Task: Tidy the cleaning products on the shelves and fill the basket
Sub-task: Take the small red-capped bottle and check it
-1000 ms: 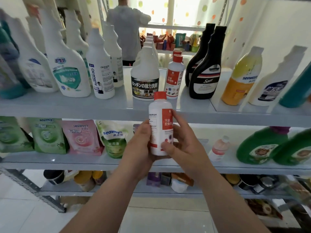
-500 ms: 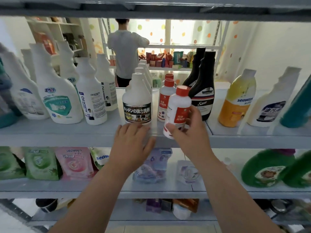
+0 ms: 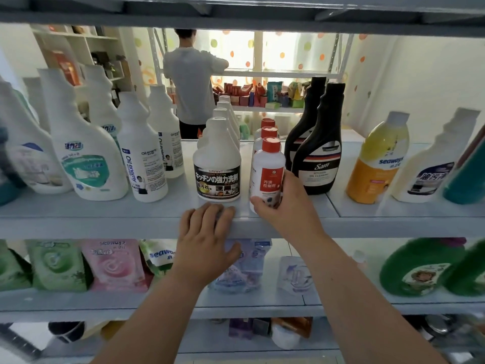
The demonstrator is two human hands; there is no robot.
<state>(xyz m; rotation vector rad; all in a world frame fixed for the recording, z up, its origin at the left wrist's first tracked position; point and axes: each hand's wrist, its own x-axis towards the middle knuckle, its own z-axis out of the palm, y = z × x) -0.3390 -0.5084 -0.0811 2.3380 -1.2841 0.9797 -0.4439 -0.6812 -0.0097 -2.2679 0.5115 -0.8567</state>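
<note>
My right hand [image 3: 284, 206] grips a small white bottle with a red cap and red label [image 3: 267, 169], standing upright at the front of the upper shelf [image 3: 105, 219], in front of two like red-capped bottles [image 3: 268, 131]. My left hand [image 3: 207, 237] rests with spread fingers on the shelf's front edge, just below a white bottle with a black Japanese label [image 3: 217, 166]. No basket is in view.
White spray bottles [image 3: 86, 153] and Oil enemy bottles [image 3: 141, 158] stand to the left, black Sam bottles [image 3: 319, 151], a yellow seaways bottle [image 3: 378, 158] and more to the right. Refill pouches [image 3: 112, 264] and green jugs [image 3: 420, 269] fill the lower shelf. A person [image 3: 193, 85] stands behind.
The red-capped bottle went from both hands in front of the shelves up onto the upper shelf. My left hand let go and came to the shelf edge. The camera rose.
</note>
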